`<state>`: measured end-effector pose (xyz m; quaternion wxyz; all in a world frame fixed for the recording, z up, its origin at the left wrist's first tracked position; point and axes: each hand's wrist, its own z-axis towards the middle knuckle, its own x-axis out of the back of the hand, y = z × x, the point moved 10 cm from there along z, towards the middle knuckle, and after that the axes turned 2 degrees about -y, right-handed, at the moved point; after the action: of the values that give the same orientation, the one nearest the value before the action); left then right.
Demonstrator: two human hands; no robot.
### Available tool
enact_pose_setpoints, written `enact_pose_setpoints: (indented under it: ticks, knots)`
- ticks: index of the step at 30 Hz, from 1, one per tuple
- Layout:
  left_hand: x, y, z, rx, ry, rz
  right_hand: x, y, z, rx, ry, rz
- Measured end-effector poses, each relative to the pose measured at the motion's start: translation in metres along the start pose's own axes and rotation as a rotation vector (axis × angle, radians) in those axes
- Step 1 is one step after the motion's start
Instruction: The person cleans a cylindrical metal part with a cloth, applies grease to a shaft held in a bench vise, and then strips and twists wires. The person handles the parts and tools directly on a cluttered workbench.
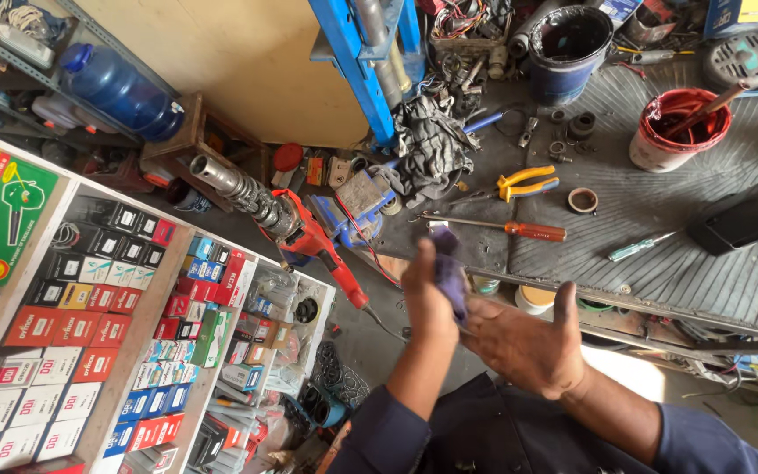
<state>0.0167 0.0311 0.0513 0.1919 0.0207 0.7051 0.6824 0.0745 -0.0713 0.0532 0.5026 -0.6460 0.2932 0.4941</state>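
- Head view: the left hand (427,294) is closed tight around a small purple cloth (449,268), low in the middle of the picture, in front of the person's body.
- The right hand (526,344) is spread open, palm turned up, with the thumb sticking up. The cloth touches it near the fingers.
- This looks like wiping a dirty palm. To do it well, I think the open hand should stay flat and wide, so the cloth gets between the fingers too.
- The cloth is small, so turning it to a clean side helps. A firm grip keeps it from slipping.
- Just beyond the hands, a screwdriver with an orange handle (497,226) lies on the workbench (660,254). Yellow pliers (526,183) lie a bit farther off.
- A red power tool (296,224) lies to the left, above the shelves of small boxes (116,325).
- A red paint bucket (679,130) stands well apart, so clean hands should stay clear of it.
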Motion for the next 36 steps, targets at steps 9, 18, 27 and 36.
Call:
enact_pose_setpoints:
  ticks: [9, 18, 27, 36]
  knots:
    - [-0.067, 0.084, -0.044, -0.698, -0.474, 0.958, 0.049, -0.016, -0.025, -0.115, 0.727, 0.104]
    - [-0.02, -0.061, -0.039, 0.065, -0.39, 0.532, 0.044, 0.008, -0.012, -0.086, 0.927, 0.382]
    - [-0.04, -0.054, -0.054, 0.011, -0.34, 0.072, 0.086, -0.054, -0.001, 0.689, 0.724, -0.048]
    - [-0.046, -0.081, -0.063, 0.315, -0.306, -0.424, -0.001, -0.113, -0.028, 0.961, 0.179, -1.967]
